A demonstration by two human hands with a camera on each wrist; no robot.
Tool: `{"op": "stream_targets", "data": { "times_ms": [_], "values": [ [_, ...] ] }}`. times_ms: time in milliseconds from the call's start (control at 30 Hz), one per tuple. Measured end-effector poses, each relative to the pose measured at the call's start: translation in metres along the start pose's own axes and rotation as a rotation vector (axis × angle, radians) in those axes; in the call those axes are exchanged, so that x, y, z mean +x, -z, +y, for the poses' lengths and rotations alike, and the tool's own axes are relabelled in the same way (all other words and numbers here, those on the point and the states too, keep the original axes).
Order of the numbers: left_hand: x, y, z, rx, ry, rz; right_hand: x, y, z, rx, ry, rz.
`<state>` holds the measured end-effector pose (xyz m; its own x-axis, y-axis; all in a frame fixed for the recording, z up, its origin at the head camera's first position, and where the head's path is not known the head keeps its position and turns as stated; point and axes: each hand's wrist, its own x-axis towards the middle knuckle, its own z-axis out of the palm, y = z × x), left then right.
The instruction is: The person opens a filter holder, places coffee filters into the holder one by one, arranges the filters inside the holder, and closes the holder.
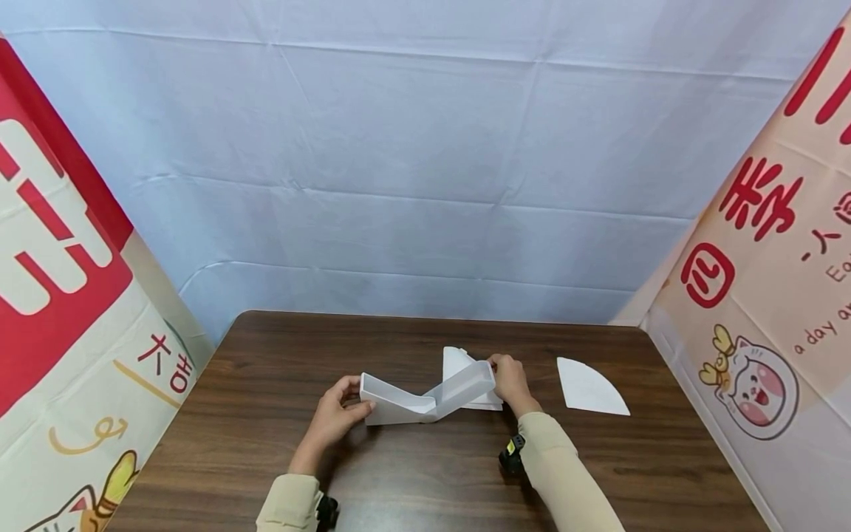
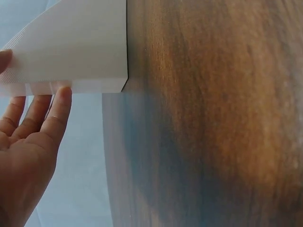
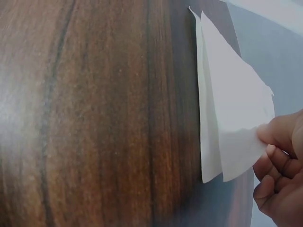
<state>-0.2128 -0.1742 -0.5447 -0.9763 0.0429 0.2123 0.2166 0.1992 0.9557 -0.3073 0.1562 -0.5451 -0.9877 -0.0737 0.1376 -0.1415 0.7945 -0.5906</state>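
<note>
In the head view, my left hand (image 1: 335, 414) grips the left end of an open white V-shaped case (image 1: 399, 410), thumb in front, fingers behind. The left wrist view shows the fingertips under the white case (image 2: 90, 47). My right hand (image 1: 512, 380) is at the case's raised right end. In the right wrist view, the right hand (image 3: 284, 161) pinches white fan-shaped paper (image 3: 236, 104) in parted layers. Fan-shaped paper (image 1: 455, 360) also shows behind the case, partly covered by it. How paper and case meet at the right fingers cannot be told.
Another white fan-shaped sheet (image 1: 592, 388) lies flat to the right of my right hand. Dark wood table (image 1: 219, 443) supports everything. A pale blue cloth (image 1: 399, 185) hangs behind, with printed banners (image 1: 751, 384) on both sides.
</note>
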Motion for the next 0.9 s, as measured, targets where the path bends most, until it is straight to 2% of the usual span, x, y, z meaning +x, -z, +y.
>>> {"op": "stream_targets", "data": {
  "times_ms": [133,367,467,633,900],
  "values": [
    [-0.001,0.0,0.001,0.009,0.009,0.014,0.0,0.0,0.0,0.005,0.004,0.004],
    [-0.004,0.0,0.002,-0.058,0.017,0.026,-0.004,0.003,0.001,-0.003,0.043,0.019],
    [-0.005,0.0,0.012,-0.103,0.03,0.024,-0.004,0.006,-0.001,0.011,0.047,0.043],
    [-0.01,0.0,0.033,-0.121,0.06,0.019,-0.006,0.014,-0.008,0.043,0.077,0.092],
    [-0.011,0.001,0.042,-0.149,0.135,0.002,-0.009,0.03,-0.022,0.1,0.136,0.195]
  ]
}}
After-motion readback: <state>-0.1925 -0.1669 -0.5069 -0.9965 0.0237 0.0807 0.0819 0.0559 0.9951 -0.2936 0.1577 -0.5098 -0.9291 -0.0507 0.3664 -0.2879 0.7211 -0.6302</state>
